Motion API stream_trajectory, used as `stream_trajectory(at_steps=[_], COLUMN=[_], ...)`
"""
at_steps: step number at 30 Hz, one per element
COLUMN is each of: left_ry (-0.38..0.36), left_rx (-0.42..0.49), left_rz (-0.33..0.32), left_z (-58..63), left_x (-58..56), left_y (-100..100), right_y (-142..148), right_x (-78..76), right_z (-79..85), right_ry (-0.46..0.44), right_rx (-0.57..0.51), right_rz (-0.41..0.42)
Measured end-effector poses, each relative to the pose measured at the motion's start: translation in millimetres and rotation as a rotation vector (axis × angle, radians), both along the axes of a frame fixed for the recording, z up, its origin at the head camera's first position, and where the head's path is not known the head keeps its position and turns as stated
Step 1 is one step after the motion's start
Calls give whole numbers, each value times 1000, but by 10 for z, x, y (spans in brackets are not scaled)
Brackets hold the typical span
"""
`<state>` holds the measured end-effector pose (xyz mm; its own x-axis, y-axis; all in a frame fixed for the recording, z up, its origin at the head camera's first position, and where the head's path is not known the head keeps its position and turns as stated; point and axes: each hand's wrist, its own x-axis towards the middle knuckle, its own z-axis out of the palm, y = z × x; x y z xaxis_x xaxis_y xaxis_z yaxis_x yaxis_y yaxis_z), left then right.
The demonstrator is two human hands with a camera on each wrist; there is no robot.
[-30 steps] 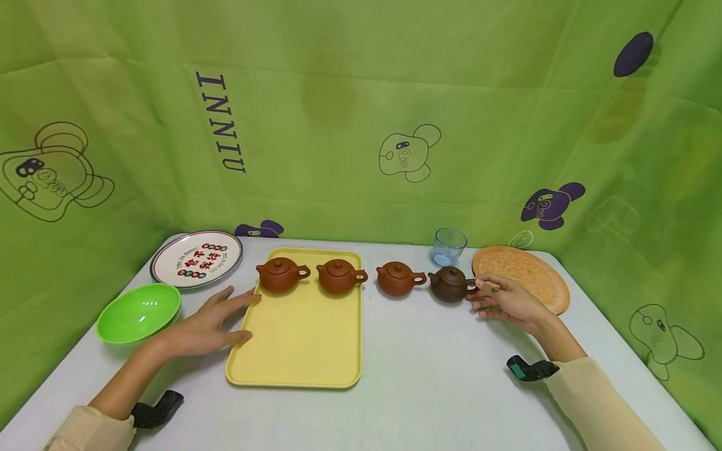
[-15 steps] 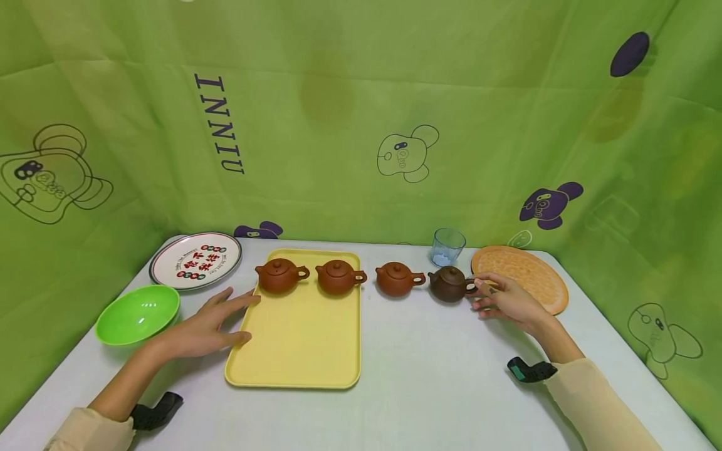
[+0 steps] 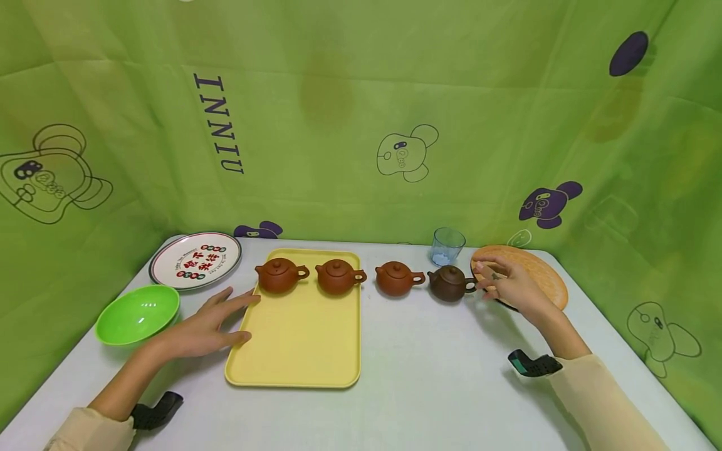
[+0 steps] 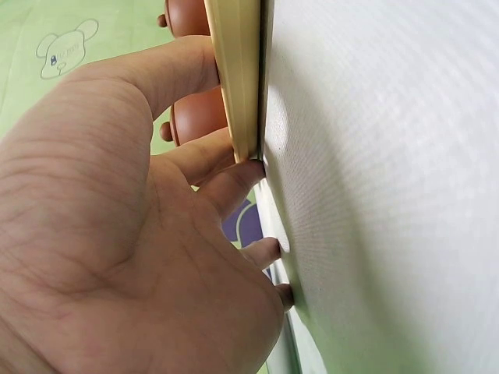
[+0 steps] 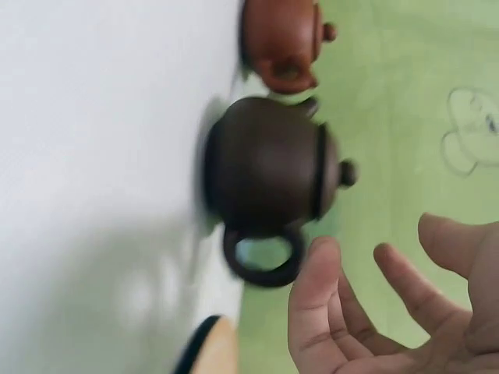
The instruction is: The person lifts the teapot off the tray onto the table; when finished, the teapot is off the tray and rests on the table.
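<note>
The dark teapot (image 3: 449, 283) stood on the counter (image 3: 440, 376) just left of the right hand (image 3: 510, 285), whose fingers were spread and loose beside its handle, apparently not touching it. The left hand (image 3: 205, 326) lay flat with fingers extended against the left edge of the yellow tray (image 3: 299, 338). Two red-brown teapots (image 3: 280, 275) sat on the tray, a third (image 3: 397, 279) between tray and dark teapot, with a glass (image 3: 448, 246) and an orange plate (image 3: 541, 275) nearby.

White table (image 3: 440, 388), yellow tray (image 3: 299, 338), green bowl (image 3: 137, 313), two plates, glass, two teapots
</note>
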<state>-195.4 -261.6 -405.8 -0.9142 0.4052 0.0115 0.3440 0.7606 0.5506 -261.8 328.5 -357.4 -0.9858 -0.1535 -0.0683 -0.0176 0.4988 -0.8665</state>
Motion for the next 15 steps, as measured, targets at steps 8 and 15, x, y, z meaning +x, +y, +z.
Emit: stream_trajectory(at_steps=[8, 15], left_ry=[-9, -8], left_rx=[0, 2], left_rz=[2, -1], left_z=[20, 23], left_x=[12, 19], left_y=[0, 9], right_y=[-305, -584], right_x=[28, -10], right_z=[202, 226], right_ry=[64, 59], right_rx=[25, 5], right_rz=[79, 118])
